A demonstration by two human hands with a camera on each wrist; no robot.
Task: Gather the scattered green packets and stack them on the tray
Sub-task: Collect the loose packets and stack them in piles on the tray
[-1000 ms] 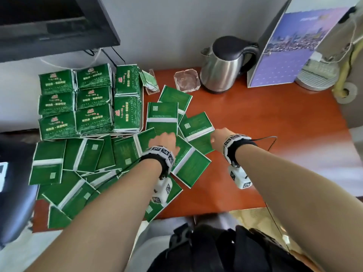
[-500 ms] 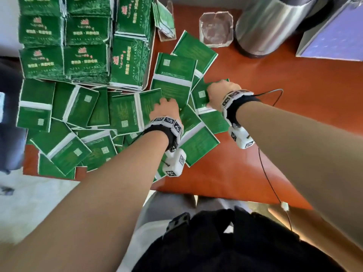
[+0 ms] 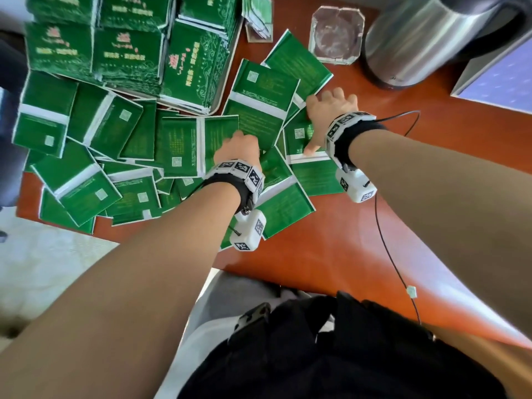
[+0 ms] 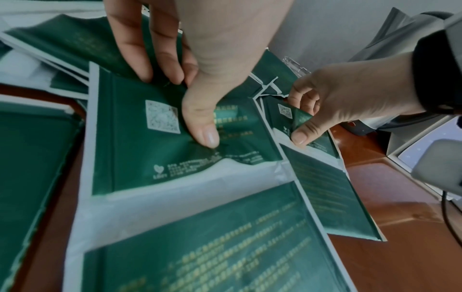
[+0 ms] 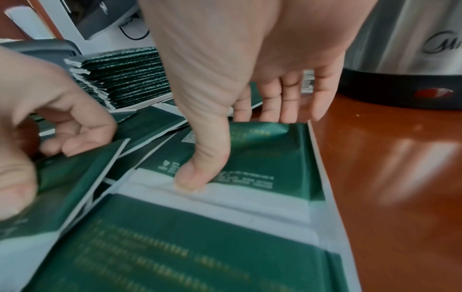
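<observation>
Many green packets (image 3: 95, 125) lie scattered face-down over the left of the red-brown table. Stacks of green packets (image 3: 129, 50) stand on the tray (image 3: 223, 90) at the far left. My left hand (image 3: 237, 146) pinches one scattered packet (image 4: 140, 148), thumb on top and fingers (image 4: 140, 59) under its far edge. My right hand (image 3: 319, 116), just to the right, holds a neighbouring packet (image 5: 262, 158). Its thumb presses near the white band and its fingers (image 5: 287, 102) curl over the far edge, which is lifted slightly.
A steel kettle (image 3: 426, 38) and a glass ashtray (image 3: 335, 36) stand behind my right hand. A purple board (image 3: 501, 79) leans at far right. A thin cable (image 3: 385, 226) runs from my right wrist. Bare tabletop (image 3: 374, 240) lies to the right; the near edge is by my body.
The head view has dropped closer to the table. Both hands have reached a little forward onto the packets, and my right hand has closed over the far edge of its packet.
</observation>
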